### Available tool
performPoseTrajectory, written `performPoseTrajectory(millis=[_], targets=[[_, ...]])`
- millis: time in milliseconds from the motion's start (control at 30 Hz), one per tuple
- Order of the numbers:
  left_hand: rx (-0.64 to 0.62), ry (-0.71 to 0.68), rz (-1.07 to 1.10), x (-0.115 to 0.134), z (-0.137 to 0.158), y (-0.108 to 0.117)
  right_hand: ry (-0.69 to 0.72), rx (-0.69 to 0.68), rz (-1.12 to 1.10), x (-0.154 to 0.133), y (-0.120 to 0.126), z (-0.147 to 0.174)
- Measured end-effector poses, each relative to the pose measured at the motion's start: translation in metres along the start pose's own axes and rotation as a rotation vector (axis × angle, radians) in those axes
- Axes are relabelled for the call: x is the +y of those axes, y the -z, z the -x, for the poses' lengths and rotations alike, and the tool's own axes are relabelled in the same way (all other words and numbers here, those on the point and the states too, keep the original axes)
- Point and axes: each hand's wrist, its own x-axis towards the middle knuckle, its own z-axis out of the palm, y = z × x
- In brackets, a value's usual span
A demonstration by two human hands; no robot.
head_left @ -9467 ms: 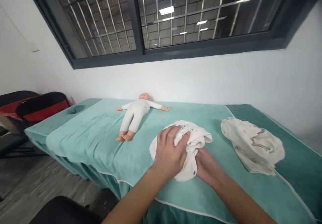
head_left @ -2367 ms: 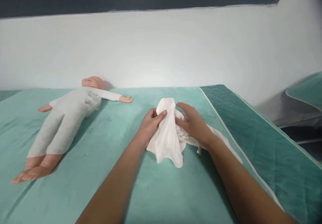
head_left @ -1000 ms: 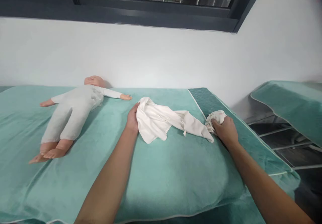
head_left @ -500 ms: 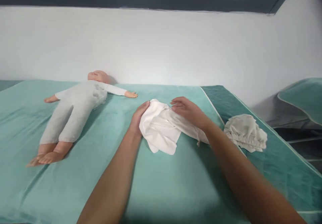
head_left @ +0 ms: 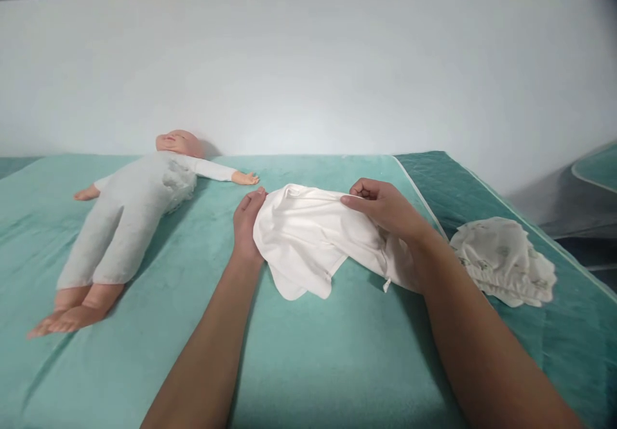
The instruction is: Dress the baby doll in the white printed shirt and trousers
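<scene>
A white cloth garment (head_left: 308, 236) with a small tie on its lower right edge is held up in the middle, just above the green bed cover. My left hand (head_left: 248, 223) grips its left side, partly hidden by the fabric. The thumb and fingers of my right hand (head_left: 385, 207) pinch its upper edge on the right, and the garment's right end hangs behind that wrist. To the left, a baby doll (head_left: 130, 198) with a white cloth body lies on its back, its arms spread. Torn stuffing shows at its side.
A crumpled white patterned piece of clothing with a gathered edge (head_left: 504, 262) lies to the right of my right forearm. The green bed cover (head_left: 337, 365) reaches back to a white wall (head_left: 308, 76). At the far right stands another green padded surface (head_left: 600, 167).
My right hand has gone from open fingers over the garment to pinching its upper edge. The garment is spread wider, and my hands are farther apart. The view has tilted down slightly.
</scene>
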Motion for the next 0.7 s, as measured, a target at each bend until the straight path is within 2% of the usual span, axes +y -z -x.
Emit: performPoseTrajectory(millis=[67,200,267,367,433,533,700], targets=[[0.04,-0.055,-0.007,-0.001,0.002,0.0,0.037,0.073,-0.006,0.001,0.0,0.004],[0.106,-0.156,-0.081,0.003,0.005,-0.003,0.219,0.362,0.052,0.002,-0.017,0.004],[0.062,-0.183,-0.124,0.005,0.008,-0.005,0.354,0.44,0.132,0.001,-0.029,0.004],[-0.057,-0.236,-0.288,0.005,0.013,-0.008,0.507,0.44,0.238,-0.003,-0.041,0.007],[-0.092,-0.281,-0.448,0.003,0.014,-0.009,0.549,0.433,0.263,-0.005,-0.046,0.01],[-0.067,-0.342,-0.661,-0.002,0.013,-0.006,0.59,0.481,0.287,-0.006,-0.047,0.012],[0.018,-0.581,-0.905,-0.001,0.014,-0.001,0.575,0.768,0.357,-0.006,-0.038,0.014]])
